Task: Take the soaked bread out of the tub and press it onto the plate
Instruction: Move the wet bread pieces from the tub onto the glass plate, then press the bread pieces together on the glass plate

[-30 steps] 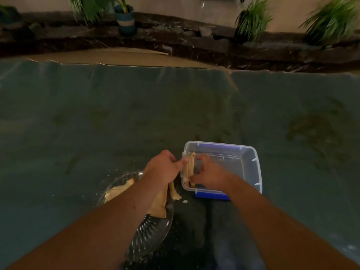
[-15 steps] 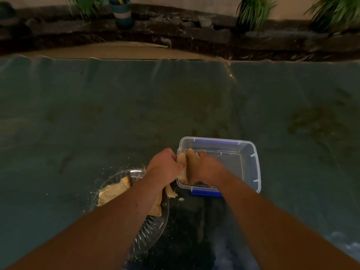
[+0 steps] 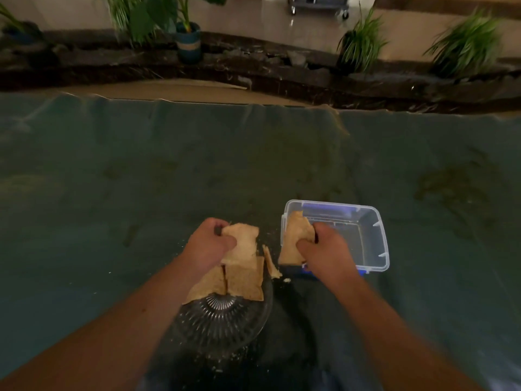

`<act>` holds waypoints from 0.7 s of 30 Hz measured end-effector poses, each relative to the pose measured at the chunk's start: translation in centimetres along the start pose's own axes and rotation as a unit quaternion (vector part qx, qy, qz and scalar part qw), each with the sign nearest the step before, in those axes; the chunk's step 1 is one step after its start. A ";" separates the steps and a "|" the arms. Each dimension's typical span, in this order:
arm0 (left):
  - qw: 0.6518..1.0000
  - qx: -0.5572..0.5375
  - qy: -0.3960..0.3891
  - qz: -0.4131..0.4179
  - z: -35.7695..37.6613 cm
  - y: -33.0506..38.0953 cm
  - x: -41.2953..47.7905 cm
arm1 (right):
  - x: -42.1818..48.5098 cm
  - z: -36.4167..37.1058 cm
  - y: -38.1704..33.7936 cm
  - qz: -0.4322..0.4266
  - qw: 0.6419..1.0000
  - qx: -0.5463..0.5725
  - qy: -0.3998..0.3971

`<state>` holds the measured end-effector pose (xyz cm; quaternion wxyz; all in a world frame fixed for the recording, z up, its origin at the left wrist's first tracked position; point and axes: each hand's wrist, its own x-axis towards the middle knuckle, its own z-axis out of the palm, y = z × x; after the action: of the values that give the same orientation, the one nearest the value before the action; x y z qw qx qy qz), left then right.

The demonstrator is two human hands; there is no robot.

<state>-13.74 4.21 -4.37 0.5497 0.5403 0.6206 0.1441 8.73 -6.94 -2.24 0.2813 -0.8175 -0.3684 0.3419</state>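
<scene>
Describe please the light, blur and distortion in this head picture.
Head view: dim, warm light; the cloth's far edge bows from the wide lens; forearms smear at the bottom; both hands, left and right, and the bread stay fairly sharp; the glass plate glints.

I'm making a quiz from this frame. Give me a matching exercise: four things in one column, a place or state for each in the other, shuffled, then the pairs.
Column 1
1. left hand
2. right hand
3. glass plate
4. clear plastic tub

Column 2
A. sits on the green cloth, right of the plate
B. grips a bread piece at the tub's near-left edge
C. carries flat bread slices on its far part
D. grips a bread piece over the plate's far edge

Pairs: 1-D, 2-B, 3-C, 4-A
</scene>
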 end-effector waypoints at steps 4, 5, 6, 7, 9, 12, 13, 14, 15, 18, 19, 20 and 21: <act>0.996 -0.009 -0.038 -0.075 -3.5 -5.5 -1.6 | -3.3 4.3 -0.4 0.049 0.991 0.036 -0.123; 0.993 -0.026 -0.062 -0.100 -4.1 -6.8 -1.7 | -3.6 5.6 -0.2 0.060 0.986 0.036 -0.150; 0.988 -0.043 -0.085 -0.122 -4.5 -7.9 -1.9 | -3.8 6.8 0.2 0.072 0.982 0.039 -0.170; 0.985 -0.043 -0.096 -0.135 -4.7 -9.0 -2.1 | -3.9 7.9 0.7 0.088 0.978 0.043 -0.185; 0.989 0.093 -0.074 -0.091 -4.9 -11.0 -2.0 | -4.0 9.6 2.2 0.095 0.974 -0.029 -0.202; 0.929 0.367 0.001 0.050 -4.5 -12.3 -2.6 | -4.6 10.8 4.6 -0.007 0.952 -0.268 -0.145; 0.907 0.411 0.016 0.092 -4.3 -12.3 -2.8 | -4.8 10.9 4.6 -0.037 0.948 -0.293 -0.116; 0.886 0.444 0.021 0.130 -4.0 -12.1 -2.9 | -5.0 11.1 4.5 -0.069 0.946 -0.302 -0.093; 0.867 0.471 0.018 0.160 -3.6 -12.0 -2.9 | -5.0 11.3 4.3 -0.102 0.942 -0.310 -0.082; 0.811 0.548 -0.024 0.201 -2.7 -11.7 -2.5 | -4.0 12.5 3.1 -0.172 0.917 -0.336 -0.129; 0.799 0.567 -0.037 0.198 -2.5 -11.6 -2.3 | -3.6 13.1 2.7 -0.178 0.907 -0.349 -0.155; 0.790 0.580 -0.046 0.195 -2.4 -11.6 -2.1 | -3.2 13.6 2.3 -0.178 0.896 -0.366 -0.175; 0.784 0.588 -0.049 0.194 -2.3 -11.6 -1.9 | -2.9 14.1 2.0 -0.176 0.888 -0.384 -0.184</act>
<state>-21.94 -0.75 -11.53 0.1160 0.8741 0.4392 -0.1720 -2.66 -7.42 -11.20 -0.0721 -0.7060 -0.6536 0.2632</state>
